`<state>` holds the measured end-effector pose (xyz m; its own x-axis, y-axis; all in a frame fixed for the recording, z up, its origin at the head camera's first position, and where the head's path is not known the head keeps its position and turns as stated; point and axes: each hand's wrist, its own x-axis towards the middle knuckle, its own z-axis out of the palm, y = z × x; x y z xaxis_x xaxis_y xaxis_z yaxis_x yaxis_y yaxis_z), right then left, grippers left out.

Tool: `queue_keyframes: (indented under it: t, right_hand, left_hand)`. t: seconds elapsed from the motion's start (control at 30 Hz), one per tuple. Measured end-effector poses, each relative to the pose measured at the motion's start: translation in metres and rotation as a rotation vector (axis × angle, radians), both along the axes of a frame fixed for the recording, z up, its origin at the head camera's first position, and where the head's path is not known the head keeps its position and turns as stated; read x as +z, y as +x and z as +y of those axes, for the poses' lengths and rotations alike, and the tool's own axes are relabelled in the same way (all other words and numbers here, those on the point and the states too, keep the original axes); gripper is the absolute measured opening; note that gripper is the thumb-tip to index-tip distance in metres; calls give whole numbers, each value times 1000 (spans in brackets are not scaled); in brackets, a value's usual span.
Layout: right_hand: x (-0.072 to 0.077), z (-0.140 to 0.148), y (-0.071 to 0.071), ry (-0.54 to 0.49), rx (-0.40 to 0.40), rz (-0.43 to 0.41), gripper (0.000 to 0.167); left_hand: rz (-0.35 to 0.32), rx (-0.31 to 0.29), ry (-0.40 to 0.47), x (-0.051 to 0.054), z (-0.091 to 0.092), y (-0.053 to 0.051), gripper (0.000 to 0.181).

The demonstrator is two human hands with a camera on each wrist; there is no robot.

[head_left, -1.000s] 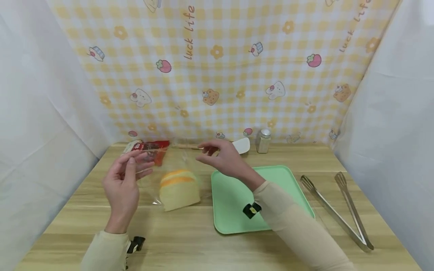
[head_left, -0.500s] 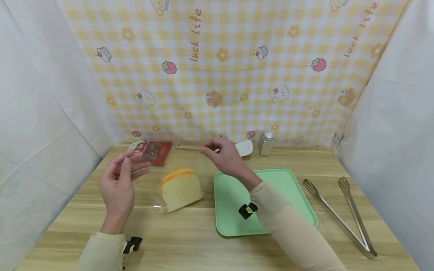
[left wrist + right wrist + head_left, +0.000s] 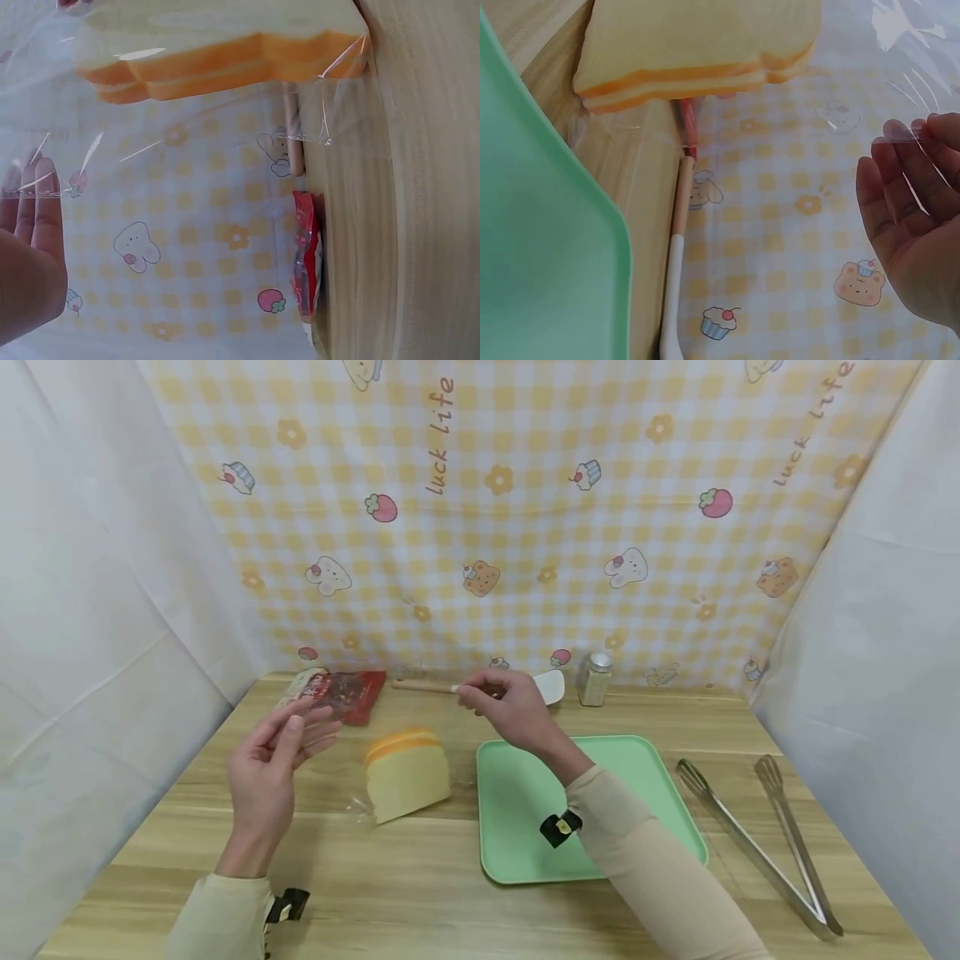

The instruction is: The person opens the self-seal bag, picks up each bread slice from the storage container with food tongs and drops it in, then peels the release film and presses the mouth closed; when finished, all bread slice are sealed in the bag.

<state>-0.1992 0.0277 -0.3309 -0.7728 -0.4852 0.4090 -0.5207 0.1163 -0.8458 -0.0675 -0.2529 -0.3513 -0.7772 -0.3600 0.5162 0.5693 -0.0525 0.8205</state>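
Note:
A clear plastic bag point(image 3: 360, 811) is stretched between the two hands, with bread slices point(image 3: 408, 775) that have orange crusts in its lower part. At the bag's upper left edge, my left hand point(image 3: 264, 777) pinches the film between thumb and forefinger, the other fingers spread. My right hand point(image 3: 510, 708) pinches the opposite upper edge. In the left wrist view, the bag film point(image 3: 326, 112) hangs below the bread and crosses the left fingertips point(image 3: 46, 169). The right wrist view shows the right thumb and fingers point(image 3: 904, 187) meeting at the film.
A green tray point(image 3: 525, 827) lies right of the bread, with metal tongs point(image 3: 757, 852) spread open beyond it. Along the back are a red food packet point(image 3: 356, 693), a white spatula point(image 3: 552, 687) with a wooden handle, and a shaker jar point(image 3: 596, 679). A checked cloth point(image 3: 480, 510) hangs behind.
The head view has shifted slightly, moving the scene a little rightward. Both hands keep their pinch on the bag and stay nearly in place; the film lies differently around the bread.

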Motion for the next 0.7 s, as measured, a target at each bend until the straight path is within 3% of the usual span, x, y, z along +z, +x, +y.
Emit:
queue_keyframes:
  t: [0.1, 0.3, 0.53, 0.7]
  right_hand:
    - [1, 1, 0, -7, -4, -3, 14]
    - [4, 0, -1, -4, -17, -5, 14]
    - [4, -8, -2, -58, 63, -82, 15]
    - [3, -10, -4, -86, 68, -74, 19]
  left_hand:
    - [-2, -13, 2, -1, 0, 0, 28]
    - [-60, 54, -15, 5, 2, -5, 27]
    - [-54, 57, 12, 8, 4, -8, 23]
    - [-69, 60, 16, 8, 5, -8, 25]
